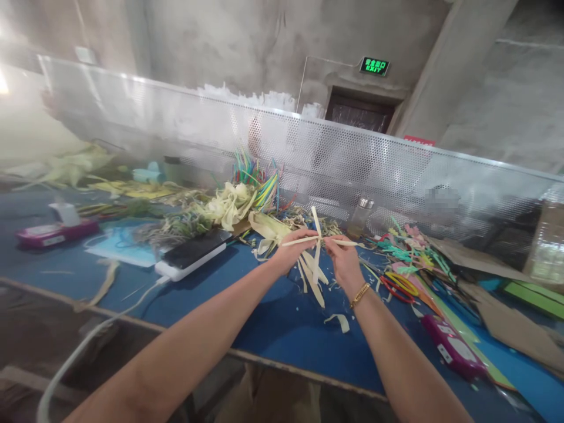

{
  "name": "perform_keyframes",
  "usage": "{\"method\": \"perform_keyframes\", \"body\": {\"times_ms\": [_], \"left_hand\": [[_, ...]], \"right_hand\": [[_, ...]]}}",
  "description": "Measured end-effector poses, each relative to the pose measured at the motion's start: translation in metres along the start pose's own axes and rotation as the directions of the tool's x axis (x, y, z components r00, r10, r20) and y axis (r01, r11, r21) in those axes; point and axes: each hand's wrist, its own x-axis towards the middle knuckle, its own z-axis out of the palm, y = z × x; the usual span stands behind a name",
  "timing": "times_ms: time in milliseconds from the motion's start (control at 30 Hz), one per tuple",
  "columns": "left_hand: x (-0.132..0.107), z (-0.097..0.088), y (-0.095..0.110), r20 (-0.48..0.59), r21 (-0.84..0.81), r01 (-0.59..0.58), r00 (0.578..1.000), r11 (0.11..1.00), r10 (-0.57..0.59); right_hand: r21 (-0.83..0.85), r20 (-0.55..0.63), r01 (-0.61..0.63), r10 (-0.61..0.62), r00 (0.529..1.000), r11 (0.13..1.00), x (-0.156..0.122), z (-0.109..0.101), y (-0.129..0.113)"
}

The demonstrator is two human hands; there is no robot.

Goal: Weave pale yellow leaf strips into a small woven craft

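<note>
Near table (pixel 273 332) seemingly free; phone (pixel 194 249) left, clutter (pixel 409 264) right.

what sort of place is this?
Likely a small craft workshop, not a home: bare concrete wall with a green exit sign, a perforated metal divider along the blue worktable, and heaps of loose strips. The left hand and right hand hold crossed pale strips.

Above the middle of the blue table (pixel 273 329), the left grip (pixel 294 254) and right grip (pixel 344 263) pinch crossed pale strips (pixel 315 249), whose loose ends hang down. A phone (pixel 196 247) lies just left of them, and coloured strips (pixel 258 176) are heaped by the perforated screen (pixel 396 170) along the far edge.
</note>
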Motion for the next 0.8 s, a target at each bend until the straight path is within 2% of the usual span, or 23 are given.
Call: {"method": "perform_keyframes", "body": {"times_ms": [100, 167, 267, 367, 433, 533, 600, 733, 800], "left_hand": [[-0.003, 0.001, 0.003, 0.02, -0.016, 0.034, 0.999, 0.999, -0.034], [-0.004, 0.0, 0.004, -0.004, -0.003, 0.061, 0.998, 0.998, -0.061], [-0.004, -0.002, 0.005, 0.031, -0.05, 0.123, 0.992, 0.991, -0.122], [-0.005, -0.001, 0.004, 0.157, -0.1, 0.202, 0.97, 0.974, -0.185], [-0.006, 0.002, 0.002, 0.204, -0.113, 0.262, 0.95, 0.958, -0.236], [-0.007, 0.006, -0.002, 0.212, -0.164, 0.325, 0.934, 0.931, -0.289], [-0.006, 0.006, -0.004, 0.22, -0.198, 0.356, 0.924, 0.913, -0.312], [-0.001, 0.004, -0.006, 0.234, -0.196, 0.432, 0.892, 0.88, -0.386], [0.001, 0.004, -0.006, 0.222, -0.189, 0.44, 0.89, 0.878, -0.398]], "right_hand": [[-0.062, 0.003, 0.045, -0.045, 0.999, 0.997, -0.002, 0.001, -0.003], [-0.073, 0.057, 0.028, -0.024, 0.998, 0.997, -0.002, 0.001, -0.01], [0.023, 0.156, -0.117, 0.112, 0.981, 0.993, 0.002, -0.008, -0.025], [0.122, 0.141, -0.205, 0.187, 0.972, 0.971, 0.008, -0.021, -0.036], [0.021, 0.187, -0.278, 0.269, 0.945, 0.96, 0.009, -0.024, -0.036], [-0.117, 0.311, -0.328, 0.349, 0.884, 0.937, 0.004, -0.02, -0.03], [-0.157, 0.337, -0.31, 0.346, 0.876, 0.938, 0.001, -0.015, -0.027], [-0.304, 0.243, -0.102, 0.18, 0.953, 0.947, -0.001, -0.01, -0.022], [-0.344, 0.201, -0.027, 0.101, 0.974, 0.939, 0.001, -0.01, -0.021]]}}
